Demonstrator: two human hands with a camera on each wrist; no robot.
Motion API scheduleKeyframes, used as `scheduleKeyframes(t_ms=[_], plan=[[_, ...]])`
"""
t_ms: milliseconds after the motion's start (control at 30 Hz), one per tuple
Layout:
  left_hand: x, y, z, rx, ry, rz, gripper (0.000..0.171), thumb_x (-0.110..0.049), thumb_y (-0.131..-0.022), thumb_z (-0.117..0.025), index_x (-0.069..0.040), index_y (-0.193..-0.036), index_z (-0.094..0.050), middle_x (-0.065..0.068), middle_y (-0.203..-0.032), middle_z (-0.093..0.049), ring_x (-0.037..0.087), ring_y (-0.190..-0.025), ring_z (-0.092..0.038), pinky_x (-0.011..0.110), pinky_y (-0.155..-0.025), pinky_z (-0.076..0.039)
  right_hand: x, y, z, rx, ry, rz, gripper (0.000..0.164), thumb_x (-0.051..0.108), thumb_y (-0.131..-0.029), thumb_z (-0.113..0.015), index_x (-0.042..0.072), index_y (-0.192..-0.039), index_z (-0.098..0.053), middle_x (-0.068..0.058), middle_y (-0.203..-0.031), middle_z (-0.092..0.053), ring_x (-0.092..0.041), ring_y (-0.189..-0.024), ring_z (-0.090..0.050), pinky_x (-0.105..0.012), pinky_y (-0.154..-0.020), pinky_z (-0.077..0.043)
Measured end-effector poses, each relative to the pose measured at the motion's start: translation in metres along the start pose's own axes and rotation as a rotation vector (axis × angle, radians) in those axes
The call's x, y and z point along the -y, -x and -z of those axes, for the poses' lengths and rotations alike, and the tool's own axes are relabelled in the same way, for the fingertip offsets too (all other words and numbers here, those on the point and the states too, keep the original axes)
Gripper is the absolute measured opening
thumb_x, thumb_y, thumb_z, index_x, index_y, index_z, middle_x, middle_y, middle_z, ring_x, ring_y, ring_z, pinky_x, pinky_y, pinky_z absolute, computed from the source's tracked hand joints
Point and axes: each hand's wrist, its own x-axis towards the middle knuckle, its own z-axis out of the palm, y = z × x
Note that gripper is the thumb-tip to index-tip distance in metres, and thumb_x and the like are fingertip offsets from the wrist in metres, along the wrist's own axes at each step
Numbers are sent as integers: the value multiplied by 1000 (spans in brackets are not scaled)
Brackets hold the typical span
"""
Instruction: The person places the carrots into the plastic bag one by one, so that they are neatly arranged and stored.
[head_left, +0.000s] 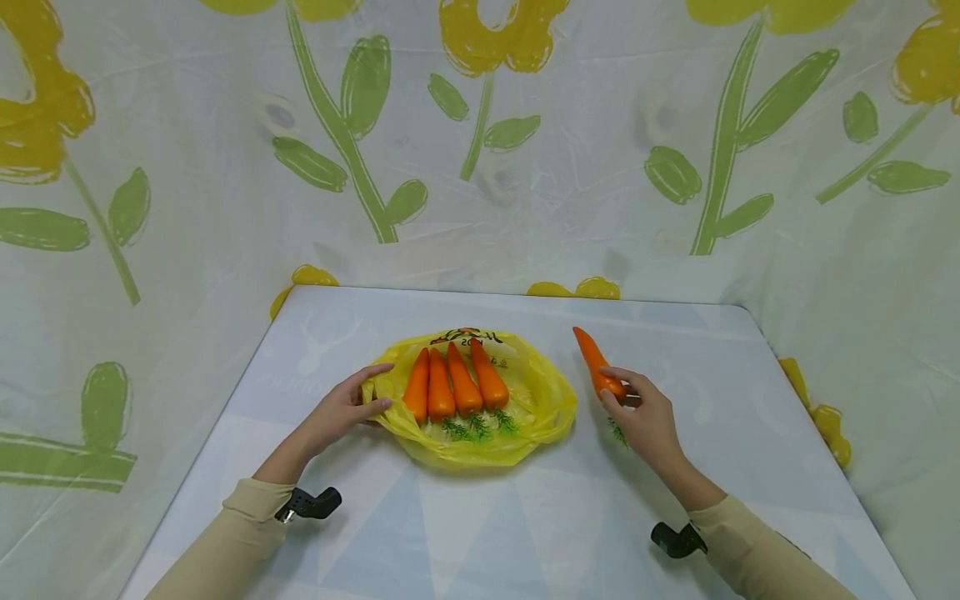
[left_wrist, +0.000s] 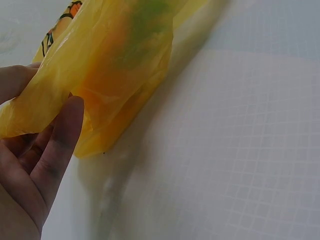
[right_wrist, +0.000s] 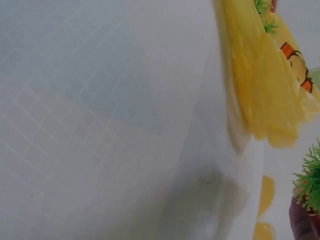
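Observation:
A yellow plastic bag [head_left: 543, 404] lies spread open on the table, with several orange carrots [head_left: 490, 377] side by side in it, their green leafy tops toward me. My left hand [head_left: 337, 418] grips the bag's left edge; in the left wrist view, the thumb and fingers [left_wrist: 59, 150] pinch the yellow film [left_wrist: 50, 95]. To the right of the bag, my right hand [head_left: 651, 421] holds another carrot [head_left: 592, 354] by its thick end, tip pointing away. Its green top [right_wrist: 312, 177] shows at the right edge of the right wrist view, where most of the hand is out of frame.
The pale table [head_left: 480, 533] has a light blue triangle pattern. A curtain [head_left: 555, 217] with yellow flowers and green leaves hangs behind and at both sides. Black wrist cameras [head_left: 315, 503] sit on both sleeves.

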Motion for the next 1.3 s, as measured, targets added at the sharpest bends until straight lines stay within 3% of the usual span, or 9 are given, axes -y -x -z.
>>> scheduleKeyframes(t_ms=[233,867,1300], plan=[[-1,0,0,-3,-9,5,68,-28,-99,-69,-16,-157,-37,21,-158,-33,26,-97,-64,33,-80,-61,10,2,-1,-3,-31,22,33,10,-94,-72,9,-128,-69,-9,-127,-66,-9,-98,-61,-10,-80,-52],[-2,1,1,-2,-10,-4,68,-26,-99,-69,-14,-157,-37,22,-158,-32,27,-99,-63,34,-80,-61,32,8,-3,42,-161,42,35,0,-94,-70,5,-129,-67,-14,-129,-65,-5,-97,-58,-11,-81,-52],[-1,1,2,1,15,-13,68,-25,-99,-69,-13,-157,-36,23,-154,-36,28,-96,-64,34,-79,-61,44,11,-5,186,-366,179,34,-6,-94,-66,4,-127,-68,-16,-129,-64,-13,-99,-61,-21,-82,-58]])
